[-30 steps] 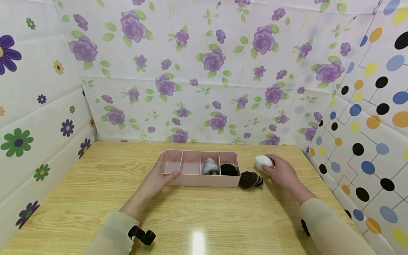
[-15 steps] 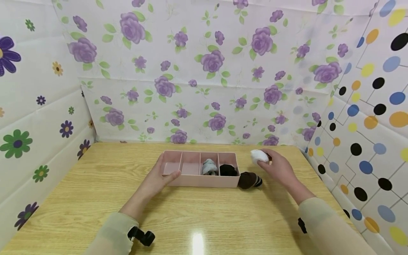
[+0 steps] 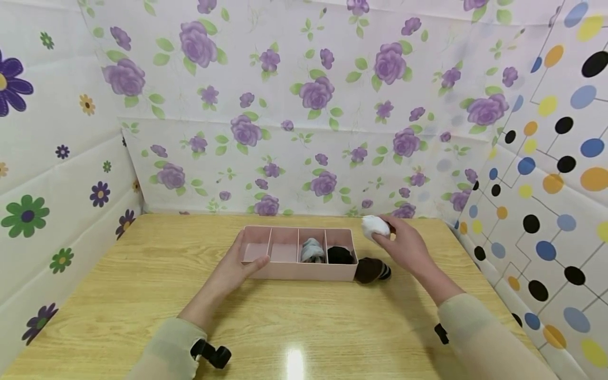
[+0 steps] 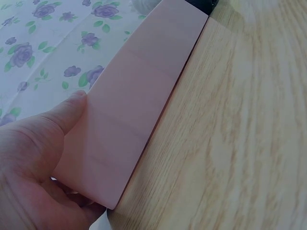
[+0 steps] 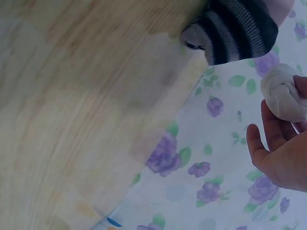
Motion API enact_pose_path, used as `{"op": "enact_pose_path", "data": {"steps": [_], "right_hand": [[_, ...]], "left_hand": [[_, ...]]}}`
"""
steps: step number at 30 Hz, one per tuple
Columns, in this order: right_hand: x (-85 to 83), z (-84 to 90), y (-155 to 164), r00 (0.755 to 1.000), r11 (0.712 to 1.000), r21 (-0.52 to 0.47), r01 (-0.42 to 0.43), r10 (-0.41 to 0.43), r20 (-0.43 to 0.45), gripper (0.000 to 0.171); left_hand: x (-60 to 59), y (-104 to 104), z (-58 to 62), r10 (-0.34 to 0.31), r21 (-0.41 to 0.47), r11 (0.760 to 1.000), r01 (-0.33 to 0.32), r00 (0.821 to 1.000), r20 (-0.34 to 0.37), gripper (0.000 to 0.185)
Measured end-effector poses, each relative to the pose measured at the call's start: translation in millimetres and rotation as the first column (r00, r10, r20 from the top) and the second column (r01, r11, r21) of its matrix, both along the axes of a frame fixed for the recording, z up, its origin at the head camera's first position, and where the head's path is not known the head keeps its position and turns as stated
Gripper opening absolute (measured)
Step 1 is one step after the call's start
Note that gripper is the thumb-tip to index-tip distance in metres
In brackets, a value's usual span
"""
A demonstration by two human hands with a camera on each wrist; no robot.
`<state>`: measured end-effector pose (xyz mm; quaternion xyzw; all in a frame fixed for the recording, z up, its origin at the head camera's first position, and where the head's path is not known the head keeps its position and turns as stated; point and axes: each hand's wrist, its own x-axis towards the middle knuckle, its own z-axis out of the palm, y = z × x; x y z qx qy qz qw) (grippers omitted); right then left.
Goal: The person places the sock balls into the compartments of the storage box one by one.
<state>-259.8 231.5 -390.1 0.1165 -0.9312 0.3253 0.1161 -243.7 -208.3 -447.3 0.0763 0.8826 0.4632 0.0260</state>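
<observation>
A pink divided box [image 3: 290,272] with several compartments sits on the wooden table [image 3: 142,295]. My left hand [image 3: 237,269] grips its left end, thumb over the front wall [image 4: 134,110]. One compartment holds a grey-white rolled sock [image 3: 312,249], the rightmost a black rolled sock [image 3: 340,255]. My right hand [image 3: 401,245] holds a white rolled sock [image 3: 375,226] in the air just right of the box's far corner; the white sock [image 5: 283,93] sits at my fingertips. A dark striped rolled sock [image 3: 372,269] lies on the table against the box's right end, also in the right wrist view [image 5: 235,28].
Floral sheets [image 3: 304,132] wall the table at the back and left, a dotted sheet [image 3: 546,184] on the right. Bare wood lies in front of the box and to its left.
My right hand has lifted the white sock off the table and carried it left and up toward the box. The left hand and box have stayed put.
</observation>
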Motion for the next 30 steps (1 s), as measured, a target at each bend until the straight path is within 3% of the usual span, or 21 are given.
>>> {"op": "enact_pose_path", "data": {"steps": [13,30], "right_hand": [[-0.1,9.7,-40,0.999,0.995,-0.078,-0.054,0.054,0.001,0.055],[-2.3,17.0,-80,0.994,0.991,-0.076,-0.109,0.108,-0.012,0.053]], "left_hand": [[0.2,1,0.0,0.013,-0.015,1.0,-0.013,1.0,0.011,0.121],[0.7,1,0.5,0.02,-0.015,1.0,-0.02,1.0,0.007,0.118]]}}
